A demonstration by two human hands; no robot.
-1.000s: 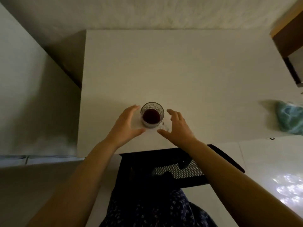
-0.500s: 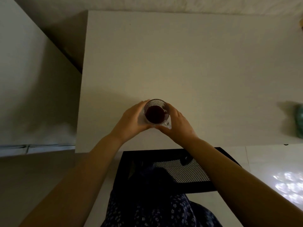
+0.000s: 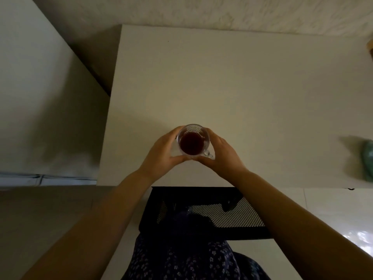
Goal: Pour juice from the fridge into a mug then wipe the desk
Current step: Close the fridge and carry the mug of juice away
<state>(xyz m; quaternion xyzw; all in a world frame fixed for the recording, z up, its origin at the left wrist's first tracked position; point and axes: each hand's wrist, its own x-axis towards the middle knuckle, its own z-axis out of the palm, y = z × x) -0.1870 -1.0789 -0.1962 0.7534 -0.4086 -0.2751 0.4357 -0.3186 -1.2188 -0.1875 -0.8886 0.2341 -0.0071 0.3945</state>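
The glass mug [image 3: 193, 140], part full of dark juice, stands near the front edge of the white table [image 3: 242, 87]. The left hand [image 3: 163, 153] and right hand [image 3: 223, 153] cup it from both sides, fingers curled against the glass. Pouring looks done; wiping comes next and calls for the teal cloth [image 3: 367, 158] at the table's far right. A black mesh chair [image 3: 212, 215] sits below.
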